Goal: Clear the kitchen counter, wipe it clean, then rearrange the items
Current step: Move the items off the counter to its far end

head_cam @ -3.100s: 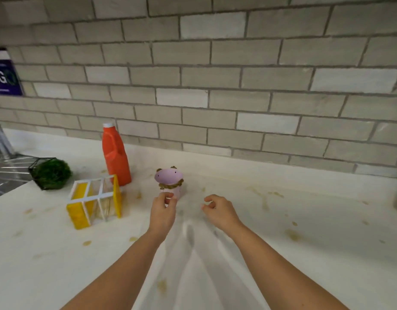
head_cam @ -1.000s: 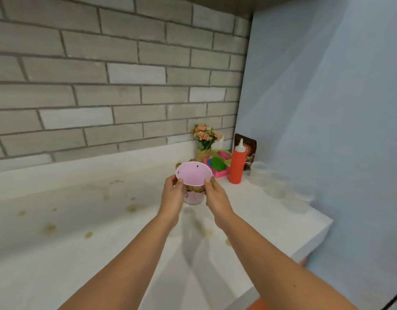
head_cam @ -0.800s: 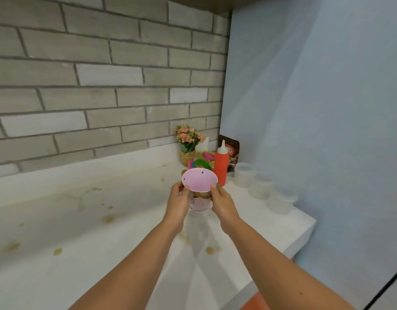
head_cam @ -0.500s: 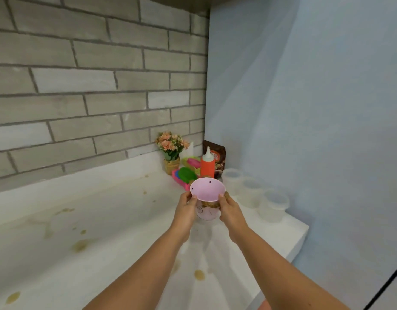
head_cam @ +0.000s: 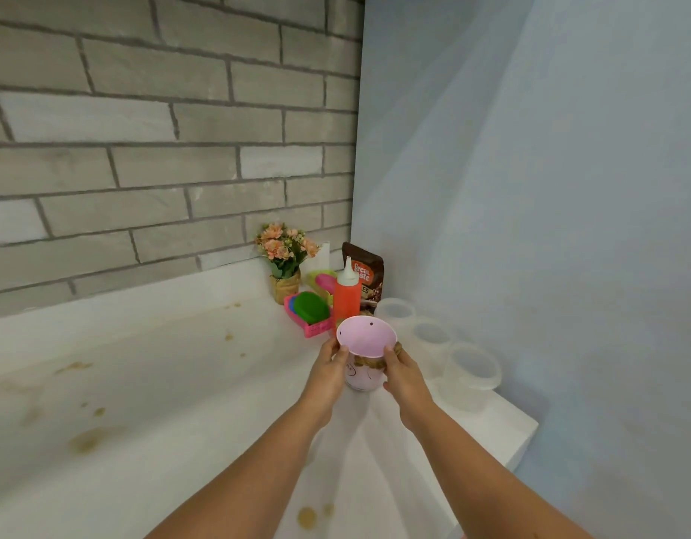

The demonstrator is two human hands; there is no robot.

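While the fingers (head_cam: 341,352) of the left hand (head_cam: 327,379) and right hand (head_cam: 405,379) curl round opposite sides of the pink pot (head_cam: 366,339), gripping it, its long axis stands nearly upright, with the round mouth tipped toward the camera. Its smooth pink wall tapers to the base and is banded with coarse brown rope. Whether the base touches the white worktop (head_cam: 180,422) is unclear. Just behind the pot stands a red squeeze bottle (head_cam: 347,301) with a white conical nozzle. Right of the pot sit three translucent round tubs (head_cam: 472,373). Left of the pot, brown stains (head_cam: 88,439) speckle the glossy worktop.
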